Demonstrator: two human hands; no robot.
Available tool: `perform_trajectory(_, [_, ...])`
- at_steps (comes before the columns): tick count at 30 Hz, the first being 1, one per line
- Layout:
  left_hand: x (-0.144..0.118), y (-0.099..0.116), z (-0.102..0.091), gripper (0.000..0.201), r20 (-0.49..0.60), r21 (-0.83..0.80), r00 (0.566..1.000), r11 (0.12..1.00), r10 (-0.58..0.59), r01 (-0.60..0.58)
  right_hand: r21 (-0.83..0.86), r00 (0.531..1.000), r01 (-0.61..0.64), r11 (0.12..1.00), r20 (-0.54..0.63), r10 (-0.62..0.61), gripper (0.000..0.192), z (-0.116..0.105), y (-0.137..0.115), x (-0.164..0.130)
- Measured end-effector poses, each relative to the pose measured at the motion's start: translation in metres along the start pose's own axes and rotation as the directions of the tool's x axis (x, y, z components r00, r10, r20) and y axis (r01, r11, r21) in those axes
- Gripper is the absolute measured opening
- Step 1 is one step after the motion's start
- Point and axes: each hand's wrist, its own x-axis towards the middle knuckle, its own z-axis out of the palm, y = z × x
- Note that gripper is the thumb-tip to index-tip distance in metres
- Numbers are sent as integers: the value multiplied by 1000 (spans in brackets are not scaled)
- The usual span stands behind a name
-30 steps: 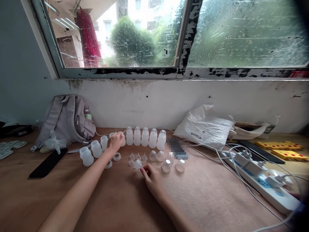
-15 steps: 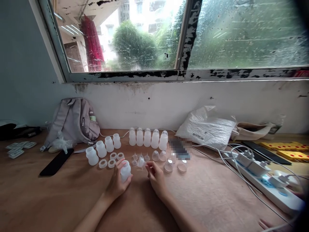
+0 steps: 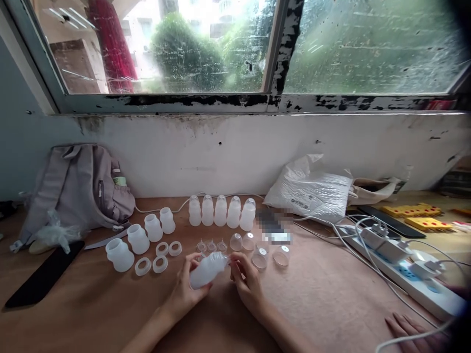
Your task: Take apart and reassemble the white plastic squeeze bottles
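Head-camera view showed a translucent white bottle (image 3: 208, 269) tipped on its side just above the bench (image 3: 316, 299), gripped around its base by the left hand (image 3: 186, 289), whose fingers were curled closed about it. The right hand (image 3: 247, 284) pinched a small clear nipple-like cap (image 3: 225, 259) against the bottle's mouth. Half a second before, that bottle had stood upright on the bench under the left hand and the small piece had been apart from it in the right fingertips; a second before, the left hand had been reaching to the back row of open bottles, so bottle and small part had since been brought together. Three open bottles (image 3: 138, 239) were left in the slanting row to the left, with four white rings (image 3: 159, 256) in front of them. Behind stood five capped bottles (image 3: 221, 211) in a line, and before those lay small clear valves (image 3: 211, 245) and clear dome caps (image 3: 259, 258). Farther out, a grey backpack (image 3: 77, 189) leaned against the white wall, a black phone (image 3: 42, 274) lay at the left, and a white plastic bag (image 3: 312, 189) and a power strip (image 3: 405, 267) with plugged chargers sat at the right. Another person's fingers (image 3: 408, 327) rested at the lower right. Above ran a peeling window frame (image 3: 279, 100) with wet glass.
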Motion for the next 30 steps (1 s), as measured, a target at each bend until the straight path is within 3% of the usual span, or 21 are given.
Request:
perform_trajectory(4, [0, 4, -3, 41, 59, 1, 998, 999, -38, 38, 35, 1000, -13, 999, 21, 12, 8, -1, -1, 0])
perform_trajectory(12, [-1, 9, -10, 43, 64, 5, 998, 1000, 5, -5, 145, 989, -124, 982, 95, 111, 12, -5, -10, 5])
perform_trajectory(30, [-12, 7, -16, 44, 76, -35, 992, 994, 102, -100, 28, 993, -82, 996, 82, 79, 30, -7, -25, -2])
